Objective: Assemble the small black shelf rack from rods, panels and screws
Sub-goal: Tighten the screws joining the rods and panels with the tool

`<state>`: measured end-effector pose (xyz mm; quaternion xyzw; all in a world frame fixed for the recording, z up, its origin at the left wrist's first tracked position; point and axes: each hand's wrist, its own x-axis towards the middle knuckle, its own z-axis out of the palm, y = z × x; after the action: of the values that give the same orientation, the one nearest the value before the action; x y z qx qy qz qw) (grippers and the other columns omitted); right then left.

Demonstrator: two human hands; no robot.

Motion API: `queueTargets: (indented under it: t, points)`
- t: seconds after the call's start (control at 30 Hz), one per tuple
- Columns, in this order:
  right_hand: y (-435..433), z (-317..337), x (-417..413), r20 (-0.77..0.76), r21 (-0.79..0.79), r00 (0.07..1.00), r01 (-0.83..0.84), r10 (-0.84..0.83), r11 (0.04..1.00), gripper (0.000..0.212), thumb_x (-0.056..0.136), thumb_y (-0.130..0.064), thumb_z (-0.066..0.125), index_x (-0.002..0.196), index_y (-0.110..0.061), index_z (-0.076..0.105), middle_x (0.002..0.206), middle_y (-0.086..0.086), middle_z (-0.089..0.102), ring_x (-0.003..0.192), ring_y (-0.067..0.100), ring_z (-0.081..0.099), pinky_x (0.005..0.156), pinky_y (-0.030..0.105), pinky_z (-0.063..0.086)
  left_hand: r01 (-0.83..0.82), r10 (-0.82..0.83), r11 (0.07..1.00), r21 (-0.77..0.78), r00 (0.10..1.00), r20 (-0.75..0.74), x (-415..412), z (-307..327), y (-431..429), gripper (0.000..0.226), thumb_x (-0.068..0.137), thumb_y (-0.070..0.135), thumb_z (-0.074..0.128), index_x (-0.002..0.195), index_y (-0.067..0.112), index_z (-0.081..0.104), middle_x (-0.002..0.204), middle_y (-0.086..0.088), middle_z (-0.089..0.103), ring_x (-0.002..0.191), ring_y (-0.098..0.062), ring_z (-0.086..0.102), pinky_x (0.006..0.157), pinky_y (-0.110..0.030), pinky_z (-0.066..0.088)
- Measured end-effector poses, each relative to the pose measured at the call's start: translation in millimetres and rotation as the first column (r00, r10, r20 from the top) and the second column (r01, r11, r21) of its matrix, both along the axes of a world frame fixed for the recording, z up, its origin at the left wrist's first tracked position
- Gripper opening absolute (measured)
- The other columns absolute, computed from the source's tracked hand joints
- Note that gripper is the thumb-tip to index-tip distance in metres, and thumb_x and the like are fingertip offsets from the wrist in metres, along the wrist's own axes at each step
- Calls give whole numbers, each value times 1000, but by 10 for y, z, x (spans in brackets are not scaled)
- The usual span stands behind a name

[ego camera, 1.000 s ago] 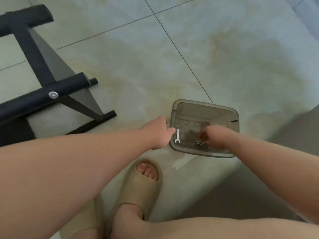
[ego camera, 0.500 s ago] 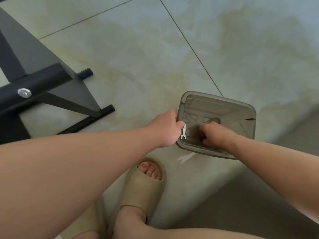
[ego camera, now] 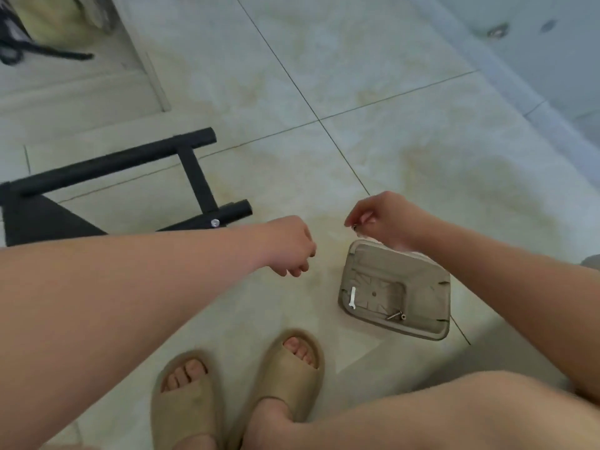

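- Tiled floor [ego camera: 406, 141]: pale and marbled, lying under everything listed here.
- Black rack frame [ego camera: 191, 170]: lying on the floor at the left, two rods joined by a short crossbar, a flat dark panel [ego camera: 42, 219] sitting just below them. The left forearm is crossing in front of its lower edge.
- Beige sandals [ego camera: 289, 368]: one pair, being worn, standing side by side at the bottom centre.
- Grey tray [ego camera: 425, 287]: translucent, resting on the floor to the right of the sandals. The right wrist is overlapping its far corner.
- Left hand [ego camera: 289, 246]: hovering above the floor between rack and tray, touching neither, fingers hanging loosely curled with nothing showing in them.
- Right hand [ego camera: 380, 219]: hovering just beyond the tray's far corner, thumb and fingertips pinching a small metal part [ego camera: 355, 226]. The part is too small to tell its kind.
- White wrench [ego camera: 352, 297]: lying in the tray along its left wall.
- Loose screws [ego camera: 396, 316]: a couple, lying in the tray near its near edge.
- Silver bolt head [ego camera: 214, 223]: sitting on the rack's near rod, just beside the crossbar.
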<state>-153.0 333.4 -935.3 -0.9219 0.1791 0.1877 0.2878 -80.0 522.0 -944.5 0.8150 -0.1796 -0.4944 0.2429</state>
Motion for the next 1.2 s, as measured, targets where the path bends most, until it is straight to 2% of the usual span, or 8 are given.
queueTargets:
  t: [0.07, 0.17, 0.3, 0.4, 0.57, 0.77, 0.97, 1.2]
  points:
    - [236, 358, 124, 91, 50, 996, -9, 4, 999, 22, 88, -4, 64, 87, -24, 72, 73, -12, 70, 64, -6, 61, 63, 10, 44, -91, 90, 996, -12, 994, -60, 113, 267, 248, 15, 100, 14, 53, 90, 9, 63, 83, -8, 72, 62, -18, 67, 49, -21, 52]
    - [670, 737, 263, 229, 149, 973, 1, -36, 989, 10, 90, -10, 70, 86, -19, 71, 72, -7, 70, 60, 0, 65, 65, 18, 51, -299, 289, 951, -83, 951, -107, 268, 575, 660, 17, 100, 15, 51, 89, 8, 63, 76, -6, 69, 57, -16, 66, 50, -22, 50]
    - [1302, 968, 420, 335, 197, 941, -23, -45, 980, 12, 91, -21, 72, 79, -21, 69, 71, -3, 70, 58, 2, 65, 62, 23, 53, -708, 620, 693, -135, 680, -391, 383, 781, 1148, 32, 106, 27, 40, 105, 4, 62, 96, -11, 69, 78, -22, 68, 66, -31, 52]
    - [1669, 1010, 517, 375, 196, 927, -53, -24, 979, 18, 91, -21, 71, 73, -25, 67, 69, -4, 70, 57, 5, 64, 57, 21, 50, -832, 650, 548, -86, 488, -582, 424, 828, 1421, 45, 108, 34, 34, 107, -1, 63, 106, -16, 69, 91, -26, 68, 72, -35, 53]
    - [1981, 957, 637, 332, 203, 934, -207, 131, 957, 16, 89, -18, 72, 84, -34, 72, 76, -13, 71, 70, 7, 66, 56, 13, 48, -867, 598, 491, -80, 403, -693, 515, 810, 1596, 52, 108, 37, 33, 101, -4, 65, 92, -17, 72, 89, -28, 69, 70, -35, 58]
    - [1875, 689, 789, 386, 92, 916, -152, 106, 984, 10, 94, -25, 65, 101, -32, 69, 81, -27, 67, 83, -3, 63, 60, 5, 41, -794, 702, 607, -17, 546, -457, 666, 647, 1593, 41, 106, 31, 41, 81, 7, 62, 72, -4, 55, 55, -13, 53, 42, -18, 42]
    - [1608, 260, 740, 9, -119, 949, -313, 317, 942, 49, 98, -42, 61, 139, -18, 54, 126, -1, 56, 109, 15, 51, 91, 27, 38, -559, 558, 829, -29, 820, 128, 818, 349, 1491, 23, 93, 30, 54, 84, 10, 61, 58, -2, 42, 47, -18, 35, 48, -21, 28]
    - [1537, 153, 696, 21, -108, 940, -335, 339, 936, 33, 98, -43, 62, 116, -16, 63, 103, 3, 59, 90, 18, 51, 73, 28, 34, -203, 172, 978, 54, 921, 351, 830, 127, 1156, 39, 100, 32, 46, 65, 13, 43, 65, -2, 45, 56, -18, 41, 51, -31, 28]
